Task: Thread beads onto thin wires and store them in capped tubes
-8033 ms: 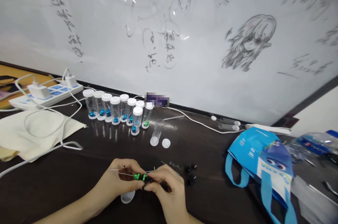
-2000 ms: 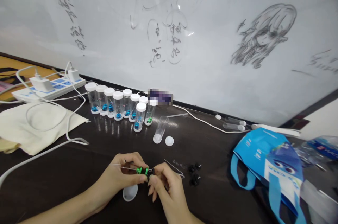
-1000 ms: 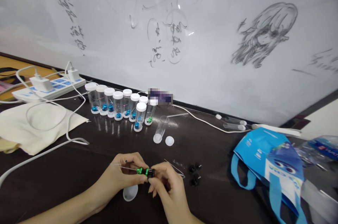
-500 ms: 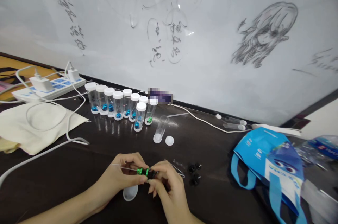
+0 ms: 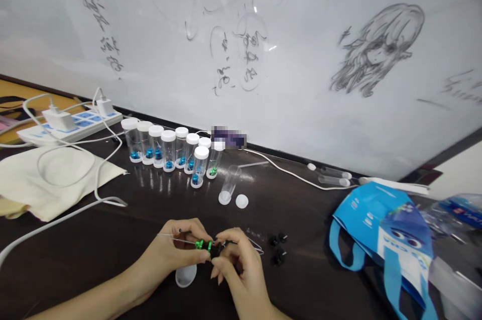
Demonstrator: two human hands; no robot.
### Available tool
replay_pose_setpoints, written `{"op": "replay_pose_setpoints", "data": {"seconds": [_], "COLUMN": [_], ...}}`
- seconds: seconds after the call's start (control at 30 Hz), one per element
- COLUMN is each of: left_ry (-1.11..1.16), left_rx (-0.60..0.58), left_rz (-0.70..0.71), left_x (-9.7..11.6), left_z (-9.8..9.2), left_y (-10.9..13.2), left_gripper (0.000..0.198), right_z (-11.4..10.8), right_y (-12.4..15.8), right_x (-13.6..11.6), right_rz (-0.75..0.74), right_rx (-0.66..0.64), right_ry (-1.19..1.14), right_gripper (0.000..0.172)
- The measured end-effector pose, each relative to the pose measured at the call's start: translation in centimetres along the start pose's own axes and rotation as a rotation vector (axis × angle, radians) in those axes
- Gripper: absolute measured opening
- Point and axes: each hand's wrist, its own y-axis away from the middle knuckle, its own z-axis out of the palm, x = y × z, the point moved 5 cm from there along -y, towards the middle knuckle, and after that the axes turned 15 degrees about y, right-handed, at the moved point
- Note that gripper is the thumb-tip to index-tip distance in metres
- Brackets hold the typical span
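Observation:
My left hand point(image 5: 179, 249) is closed, with thumb and fingers pinching a small green-and-black cylindrical part point(image 5: 204, 245) above the dark tabletop. Thin pale rods stick out from its green end toward the left, one with a small dark tip. At the black end, the thumb and forefinger of my right hand point(image 5: 241, 264) are closed around the same part; its tip is partly hidden by them. Just beyond the right fingers shows a bent thin wire point(image 5: 256, 246). Below the left fingers lies a round translucent lid or cup point(image 5: 186, 276).
Several capped clear tubes point(image 5: 168, 151) with blue or green parts stand behind my hands. Nearer are an open tube point(image 5: 230, 184) and a white cap point(image 5: 242, 201). Small black pieces point(image 5: 279, 254) lie rightward, before a blue bag point(image 5: 384, 229). A power strip point(image 5: 81, 120) and cables lie left.
My right fingers have shifted slightly at the black end of the part. The left hand and the things on the table look unmoved.

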Motion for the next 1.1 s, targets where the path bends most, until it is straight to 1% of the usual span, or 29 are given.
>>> {"op": "replay_pose_setpoints", "data": {"seconds": [0.07,0.2,0.33,0.37,0.47,0.57,0.67,0.73,0.87,0.93,1.03,1.1], "left_ry": [-0.002,-0.009,-0.014,-0.015,-0.015,-0.014,-0.014,-0.011,-0.016,-0.021,-0.026,-0.012], "left_rx": [0.014,0.007,-0.004,-0.008,-0.013,-0.014,-0.009,-0.008,0.007,0.012,0.011,0.008], "left_rz": [0.005,0.009,-0.003,-0.002,0.006,0.008,0.007,0.008,0.012,0.003,-0.015,-0.016], "left_x": [0.13,0.28,0.14,0.13,0.2,0.21,0.14,0.14,0.3,0.34,0.32,0.33], "left_z": [0.03,0.09,0.02,0.02,0.04,0.07,0.06,0.08,0.13,0.18,0.25,0.28], "left_y": [0.03,0.07,0.05,0.03,0.02,0.11,0.21,0.24,0.22,0.25,0.28,0.24], "left_gripper": [0.012,0.011,0.013,0.012,0.01,0.009,0.012,0.012,0.011,0.012,0.014,0.015], "right_z": [-0.07,-0.2,-0.13,-0.12,-0.23,-0.33,-0.15,-0.15,-0.36,-0.38,-0.33,-0.29], "right_y": [0.03,-0.05,-0.16,-0.18,-0.19,-0.14,-0.08,-0.09,-0.18,-0.19,-0.15,-0.09], "right_x": [-0.05,-0.38,-0.5,-0.49,-0.48,-0.41,-0.23,-0.31,-0.66,-0.6,-0.42,-0.41], "right_rz": [0.02,0.024,0.032,0.029,-0.002,-0.017,0.013,-0.003,-0.06,-0.032,0.021,0.02], "right_rx": [-0.002,-0.003,-0.038,-0.039,-0.001,0.03,-0.009,-0.007,0.036,0.02,-0.037,-0.06], "right_ry": [0.015,0.075,0.08,0.081,0.086,0.079,0.078,0.085,0.102,0.121,0.14,0.127], "right_gripper": [0.02,0.009,0.013,0.012,0.004,0.009,0.004,0.004,0.007,0.009,0.019,0.025]}}
